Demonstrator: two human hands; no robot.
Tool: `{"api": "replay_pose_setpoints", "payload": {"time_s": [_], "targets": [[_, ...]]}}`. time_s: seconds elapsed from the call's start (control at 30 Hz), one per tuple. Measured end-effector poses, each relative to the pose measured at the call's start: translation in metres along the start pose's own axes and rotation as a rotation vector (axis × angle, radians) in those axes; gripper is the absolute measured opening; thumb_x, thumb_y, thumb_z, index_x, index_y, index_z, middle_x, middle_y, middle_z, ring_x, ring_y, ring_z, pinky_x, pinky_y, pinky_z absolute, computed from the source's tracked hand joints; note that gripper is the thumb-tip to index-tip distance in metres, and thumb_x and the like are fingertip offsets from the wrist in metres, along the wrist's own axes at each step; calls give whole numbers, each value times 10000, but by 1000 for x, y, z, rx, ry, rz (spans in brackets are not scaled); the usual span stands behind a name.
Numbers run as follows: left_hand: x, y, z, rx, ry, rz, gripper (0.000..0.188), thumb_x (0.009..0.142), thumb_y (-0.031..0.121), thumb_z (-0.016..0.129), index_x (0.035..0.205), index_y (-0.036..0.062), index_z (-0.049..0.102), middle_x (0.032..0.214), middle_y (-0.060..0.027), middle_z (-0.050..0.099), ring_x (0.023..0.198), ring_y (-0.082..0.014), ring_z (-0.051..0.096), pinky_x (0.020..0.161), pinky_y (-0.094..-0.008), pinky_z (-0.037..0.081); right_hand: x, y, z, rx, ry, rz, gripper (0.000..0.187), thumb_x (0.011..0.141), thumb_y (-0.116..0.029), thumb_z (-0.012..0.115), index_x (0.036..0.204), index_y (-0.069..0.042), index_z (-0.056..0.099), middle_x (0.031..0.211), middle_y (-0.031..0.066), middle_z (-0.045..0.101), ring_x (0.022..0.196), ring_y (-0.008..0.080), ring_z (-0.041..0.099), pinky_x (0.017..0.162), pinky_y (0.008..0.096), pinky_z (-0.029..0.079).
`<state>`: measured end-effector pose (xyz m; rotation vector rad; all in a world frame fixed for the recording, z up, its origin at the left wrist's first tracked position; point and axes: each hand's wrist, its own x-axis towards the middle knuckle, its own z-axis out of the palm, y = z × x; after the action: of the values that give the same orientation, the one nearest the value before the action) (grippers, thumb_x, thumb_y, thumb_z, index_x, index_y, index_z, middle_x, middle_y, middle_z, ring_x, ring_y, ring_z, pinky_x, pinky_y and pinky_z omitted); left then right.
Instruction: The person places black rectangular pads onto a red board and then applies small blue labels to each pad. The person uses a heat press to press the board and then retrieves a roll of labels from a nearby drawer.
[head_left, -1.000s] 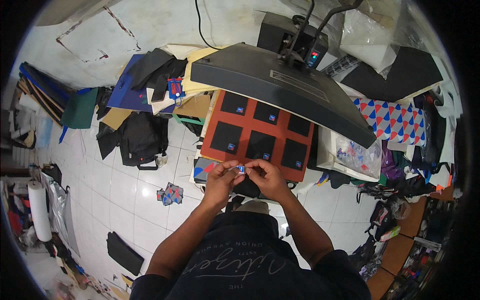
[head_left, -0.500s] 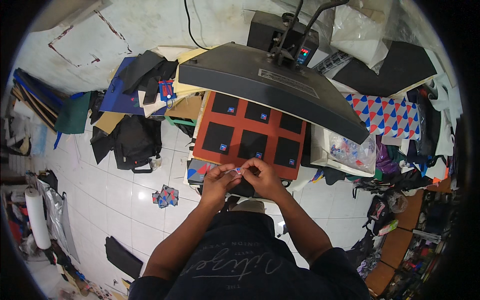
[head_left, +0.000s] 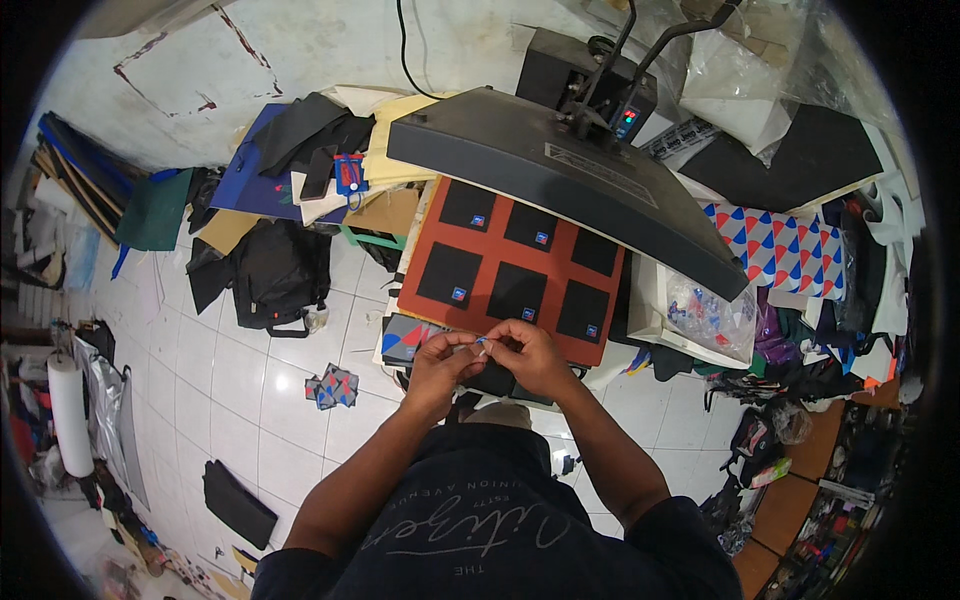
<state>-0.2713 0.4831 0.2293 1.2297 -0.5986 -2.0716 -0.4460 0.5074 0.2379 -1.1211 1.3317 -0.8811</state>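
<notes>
My left hand (head_left: 438,374) and my right hand (head_left: 530,360) meet at the near edge of a heat press, fingertips pinched. Between them is a small label (head_left: 482,341) with white and blue showing, mostly hidden by the fingers. Just beyond my hands lies the press's red-brown pad (head_left: 489,262), holding several black fabric squares (head_left: 449,272). Most of these squares show a small blue and red label in a lower corner. Above the pad's far side, the dark upper plate (head_left: 560,165) is raised and tilted. Beside my left hand are grey, red and blue patterned pieces (head_left: 402,340).
An open white box (head_left: 648,305) with a plastic bag of small coloured pieces (head_left: 708,318) stands right of the press. A black backpack (head_left: 280,278) and a stack of patterned pieces (head_left: 333,387) lie on the tiled floor at left. A phone (head_left: 318,172) rests behind on fabric.
My fingers have shifted slightly around the small label, and less of it shows now. The whole view has turned a little; the press and fabric squares stay in place.
</notes>
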Motion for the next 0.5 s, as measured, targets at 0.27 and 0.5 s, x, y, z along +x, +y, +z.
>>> {"api": "replay_pose_setpoints", "payload": {"time_s": [0.27,0.5], "targets": [[1,-5,-2,28,51,-12,172,854,59,645,1002,34,561,923,-78,619,830,-169,642,747,-271,535,1,16,-15,-41,96,8,172,882,-181,632,955,-25,640,886,69,668,816,143,618,721,280,477],[-6,-14,-24,-31,43,-42,160,860,60,634,1001,57,557,941,-55,590,877,-184,622,790,-289,516,23,38,-136,-444,404,13,198,879,-214,628,983,-46,648,912,125,662,825,202,635,740,314,477]]}}
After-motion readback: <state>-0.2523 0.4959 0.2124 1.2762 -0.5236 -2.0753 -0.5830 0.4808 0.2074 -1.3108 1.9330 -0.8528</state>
